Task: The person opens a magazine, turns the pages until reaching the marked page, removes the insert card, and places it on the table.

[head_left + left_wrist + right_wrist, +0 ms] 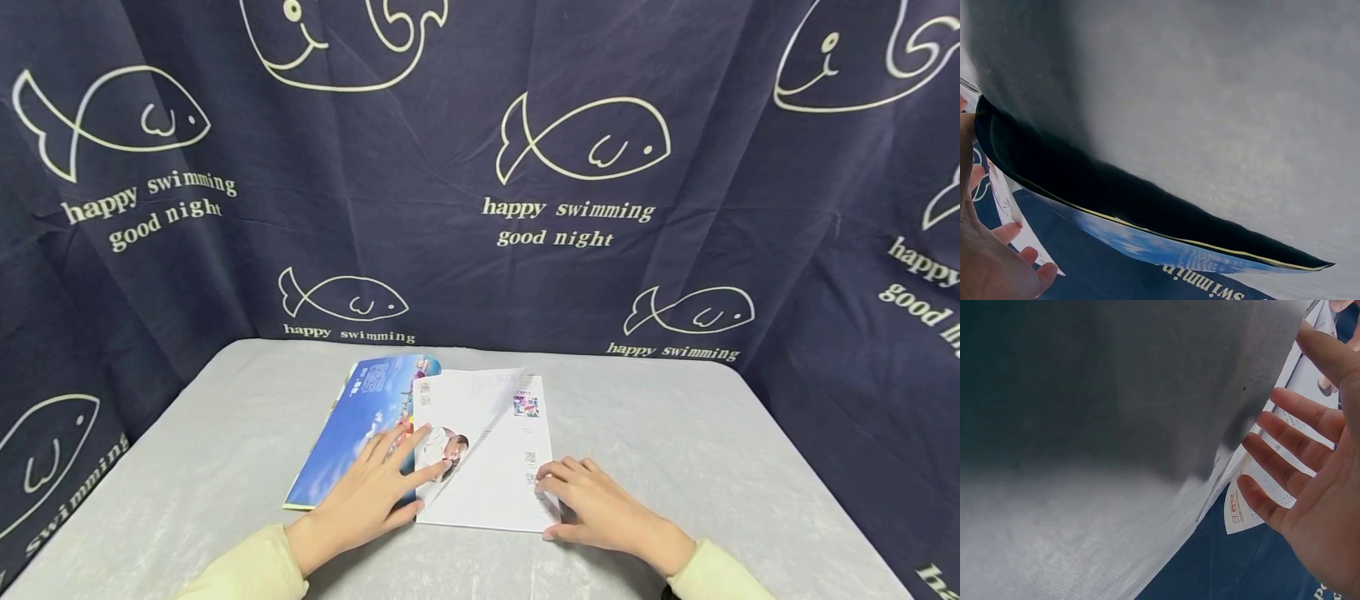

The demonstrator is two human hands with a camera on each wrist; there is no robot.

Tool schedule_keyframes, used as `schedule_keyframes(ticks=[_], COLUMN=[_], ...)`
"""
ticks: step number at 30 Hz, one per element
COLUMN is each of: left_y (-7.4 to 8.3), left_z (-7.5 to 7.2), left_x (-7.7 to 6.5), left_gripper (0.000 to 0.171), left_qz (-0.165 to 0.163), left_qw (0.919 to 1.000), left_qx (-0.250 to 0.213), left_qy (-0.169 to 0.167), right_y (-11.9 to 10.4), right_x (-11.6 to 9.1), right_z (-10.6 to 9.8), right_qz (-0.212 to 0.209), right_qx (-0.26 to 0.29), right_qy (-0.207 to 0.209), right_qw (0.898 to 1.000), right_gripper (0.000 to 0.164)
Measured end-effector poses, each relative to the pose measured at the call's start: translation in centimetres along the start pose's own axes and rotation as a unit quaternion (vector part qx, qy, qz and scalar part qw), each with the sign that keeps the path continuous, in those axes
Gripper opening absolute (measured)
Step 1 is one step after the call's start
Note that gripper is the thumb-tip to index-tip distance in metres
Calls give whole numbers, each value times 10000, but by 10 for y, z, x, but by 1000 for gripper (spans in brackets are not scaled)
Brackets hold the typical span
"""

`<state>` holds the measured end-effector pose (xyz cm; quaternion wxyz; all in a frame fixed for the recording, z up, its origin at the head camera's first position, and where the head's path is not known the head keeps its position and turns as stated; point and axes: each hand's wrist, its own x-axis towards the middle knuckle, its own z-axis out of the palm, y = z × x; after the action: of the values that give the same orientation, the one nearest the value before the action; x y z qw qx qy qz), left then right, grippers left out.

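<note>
An open magazine [487, 500] lies on the table, with a blue sky-printed page [341, 433] on its left side. One white page [480, 392] stands partly lifted and slants across the middle, a photo of a person on it. My left hand [367, 492] spreads its fingers over the left side, the fingertips touching the blue page and the turning page. At the magazine's right edge, my right hand [600, 508] touches the white page with its fingertips, the thumb by the lower corner. In the right wrist view that hand [1310, 456] has its fingers apart.
A grey cloth-like cover spreads over the table [675, 433]. Behind and at both sides hangs a dark blue curtain [450, 208] with fish drawings and lettering.
</note>
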<state>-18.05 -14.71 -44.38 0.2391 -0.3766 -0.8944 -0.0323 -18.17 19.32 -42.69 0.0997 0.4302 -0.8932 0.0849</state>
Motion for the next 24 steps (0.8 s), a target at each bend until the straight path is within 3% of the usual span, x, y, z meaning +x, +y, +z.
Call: schedule_keyframes(ticks=[12, 24], left_y=[-1, -2], left_z=[2, 1], left_x=[-1, -2], left_gripper=[49, 49], left_qz=[178, 234], left_qw=[9996, 9996], left_qx=[108, 108], left_qy=[177, 77], right_y=[-1, -1], right_x=[1, 4], right_z=[-3, -6], right_qz=[-120, -237], right_qx=[-89, 55], right_qy=[26, 171], right_qw=[9999, 9996], right_gripper=[34, 19])
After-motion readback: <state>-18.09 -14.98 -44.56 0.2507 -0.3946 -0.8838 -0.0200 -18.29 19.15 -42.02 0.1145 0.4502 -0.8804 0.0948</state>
